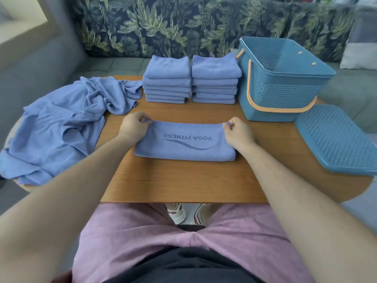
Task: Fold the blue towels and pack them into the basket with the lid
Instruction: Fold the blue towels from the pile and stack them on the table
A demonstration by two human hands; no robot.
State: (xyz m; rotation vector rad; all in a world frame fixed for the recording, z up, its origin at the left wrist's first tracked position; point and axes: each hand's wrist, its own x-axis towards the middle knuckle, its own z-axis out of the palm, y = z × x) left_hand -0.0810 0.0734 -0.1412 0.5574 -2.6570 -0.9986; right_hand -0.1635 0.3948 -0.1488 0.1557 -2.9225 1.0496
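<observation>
From the head camera, folding looks well along: a left stack (167, 78) and a right stack (215, 78) of folded towels stand side by side at the far edge of the table (183, 180). The left hand (134, 124) and right hand (237, 131) each pinch a far corner of a part-folded towel (183, 148) lying flat mid-table. Still to do, as I judge it: the crumpled heap (61, 127) at the left is unfolded, and packing has not begun, since the basket (281, 78) stands open at the right with no towel showing inside, its lid (336, 139) lying beside it
</observation>
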